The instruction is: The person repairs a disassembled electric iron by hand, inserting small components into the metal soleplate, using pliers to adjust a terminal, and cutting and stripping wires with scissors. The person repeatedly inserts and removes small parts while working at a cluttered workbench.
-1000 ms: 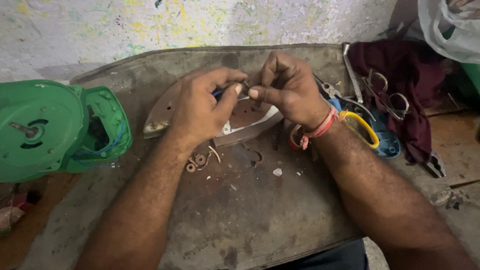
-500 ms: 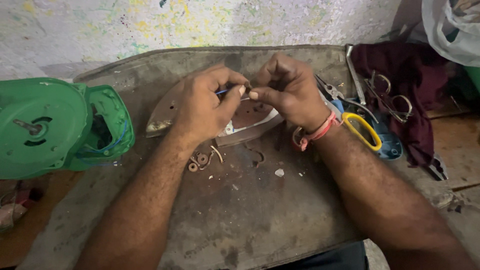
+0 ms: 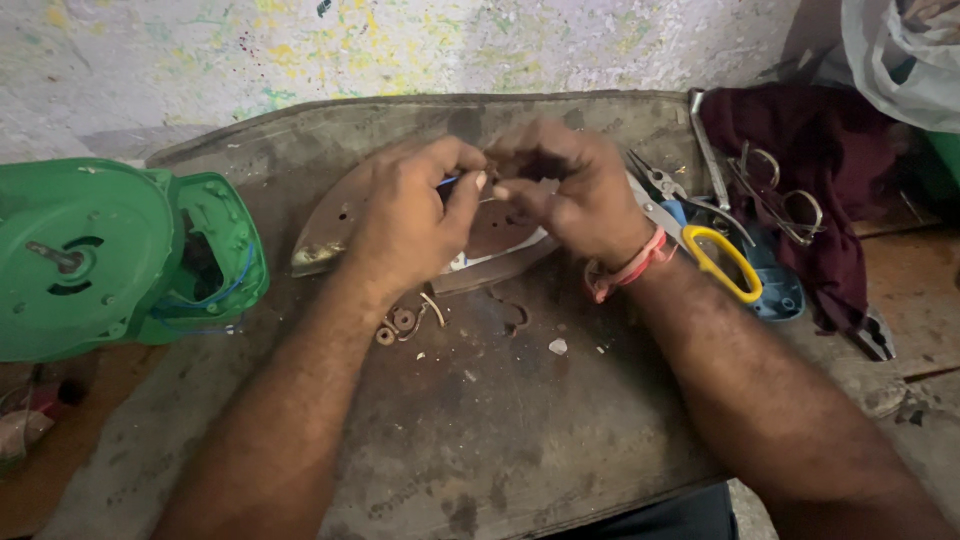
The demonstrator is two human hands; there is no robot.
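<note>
Head view — wire (image 3: 452, 181) between fingers (image 3: 478, 186)

Compared with a second ago, the left hand (image 3: 415, 215) sits with its thumb pressed closer against the right hand (image 3: 565, 190). The right hand's fingers (image 3: 520, 165) curl tighter, hiding the small piece pinched between them.

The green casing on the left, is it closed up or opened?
Opened. The green casing lies on the workbench with a dark cavity and blue wire exposed on its right side; no cover sits over that part.
</note>
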